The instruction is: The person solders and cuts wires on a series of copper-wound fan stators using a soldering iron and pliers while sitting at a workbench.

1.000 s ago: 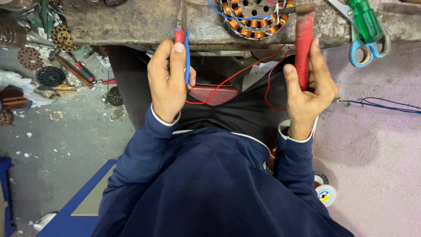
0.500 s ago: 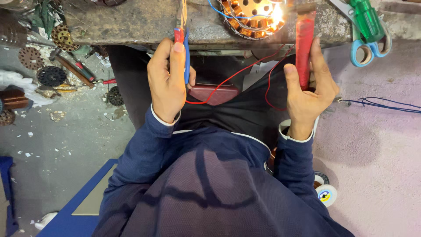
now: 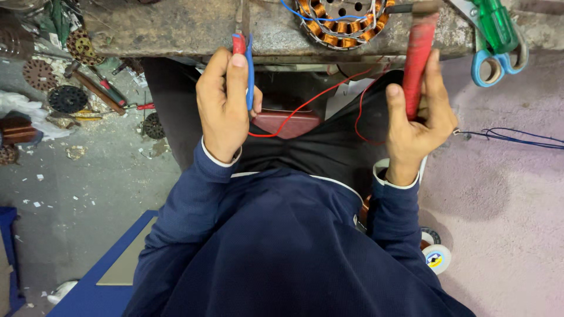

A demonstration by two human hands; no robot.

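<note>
My left hand [image 3: 226, 105] grips a plier-like tool with red and blue handles [image 3: 242, 50], its tip pointing up over the worn wooden bench [image 3: 176, 26]. My right hand [image 3: 418, 120] holds a red-handled soldering iron [image 3: 417, 61], its tip aimed left toward a round motor stator with copper windings [image 3: 343, 20] on the bench. Red wires [image 3: 305, 105] hang from the bench down across my lap, over a dark red flat object [image 3: 286, 123]. A blue wire crosses the stator top.
Scissors with blue rings and a green-handled tool [image 3: 499, 35] lie on the bench at right. Round metal parts and a screwdriver [image 3: 64, 88] litter the floor at left. Tape rolls [image 3: 436, 255] sit by my right elbow. A blue wire [image 3: 517, 138] trails at right.
A bright glow flared at the stator half a second ago and is gone now. Both hands stay nearly where they were.
</note>
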